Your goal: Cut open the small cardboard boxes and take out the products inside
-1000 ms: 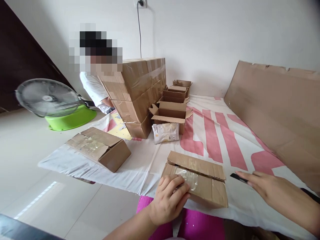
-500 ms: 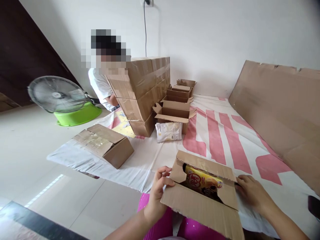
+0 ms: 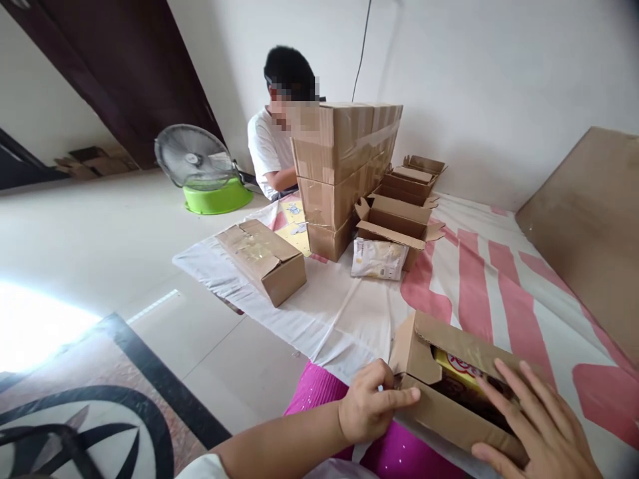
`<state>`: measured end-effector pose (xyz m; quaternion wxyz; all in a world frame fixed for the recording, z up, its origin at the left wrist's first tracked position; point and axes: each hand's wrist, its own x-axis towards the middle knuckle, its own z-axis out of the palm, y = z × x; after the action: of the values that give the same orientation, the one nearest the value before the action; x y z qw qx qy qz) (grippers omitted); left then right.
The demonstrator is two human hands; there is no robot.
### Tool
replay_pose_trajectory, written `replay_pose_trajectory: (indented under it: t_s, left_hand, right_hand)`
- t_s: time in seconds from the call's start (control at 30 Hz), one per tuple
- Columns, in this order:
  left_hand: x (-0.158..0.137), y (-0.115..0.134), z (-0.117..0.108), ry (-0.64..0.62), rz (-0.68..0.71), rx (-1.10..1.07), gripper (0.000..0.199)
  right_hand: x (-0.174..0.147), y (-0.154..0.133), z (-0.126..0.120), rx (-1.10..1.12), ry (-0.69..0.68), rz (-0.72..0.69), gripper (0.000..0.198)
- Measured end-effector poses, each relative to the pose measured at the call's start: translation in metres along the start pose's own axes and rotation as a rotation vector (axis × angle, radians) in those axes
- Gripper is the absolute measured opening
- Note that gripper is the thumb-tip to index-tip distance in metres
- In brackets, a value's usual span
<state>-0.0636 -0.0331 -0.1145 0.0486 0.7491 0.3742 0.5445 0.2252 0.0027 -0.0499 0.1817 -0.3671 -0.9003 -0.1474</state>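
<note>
In front of me a cardboard box (image 3: 459,422) has its long flaps folded partway in, a gap left between them. Inside it shows a yellow printed packet (image 3: 459,364), partly covered by the flaps. My left hand (image 3: 372,402) grips the box's left corner, thumb lying along the near flap and fingers curled at the side. Over the right end, my right hand (image 3: 542,416) is spread, fingers apart across the far flap and opening, its thumb by the near flap. A white printed packet (image 3: 379,259) leans against an open box beyond.
A closed box (image 3: 264,256) lies on the white and pink sheet (image 3: 344,313) to the left. Stacked taped cartons (image 3: 344,173) separate me from another person (image 3: 269,150). Open boxes (image 3: 399,216) line the stack's right side. A fan (image 3: 194,159) stands on a green base; a cardboard sheet (image 3: 589,233) is right.
The near flap has swung up and inward over the box. My right hand has come from the box's right side onto its top. The view has turned left.
</note>
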Motion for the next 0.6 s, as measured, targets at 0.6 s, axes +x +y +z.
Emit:
replay_pose_trajectory:
  t_s: [0.6]
  left_hand:
    - [0.078, 0.022, -0.027, -0.479, -0.021, 0.179, 0.019]
  right_hand:
    - [0.003, -0.016, -0.025, 0.123, 0.082, 0.125, 0.042]
